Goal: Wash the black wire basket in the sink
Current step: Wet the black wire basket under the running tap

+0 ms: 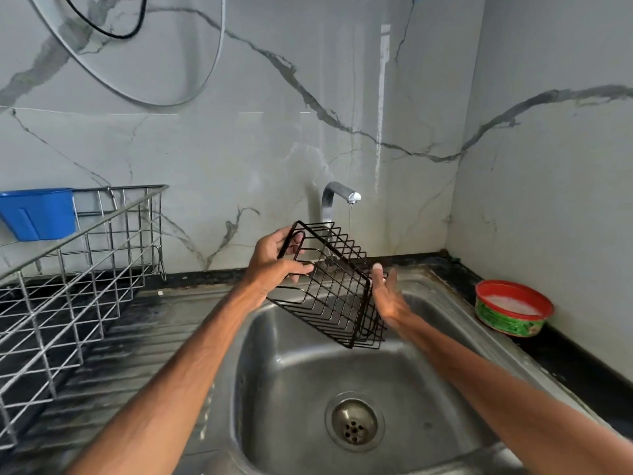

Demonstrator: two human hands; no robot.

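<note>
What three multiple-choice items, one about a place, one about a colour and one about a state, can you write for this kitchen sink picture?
1. Where does the red-rimmed tub stand?
A. on a shelf
B. on the counter right of the sink
C. on a stool

2. What colour is the plastic container hung on the dish rack?
A. blue
B. yellow
C. white

3. The black wire basket is:
A. lying flat in the sink
B. held tilted above the sink
C. hanging on a wall hook

Key:
1 B, it sits on the dark counter beside the sink's right rim.
2 A, it is plainly blue.
3 B, the left hand grips its rim and the right hand lies flat against its side.
</note>
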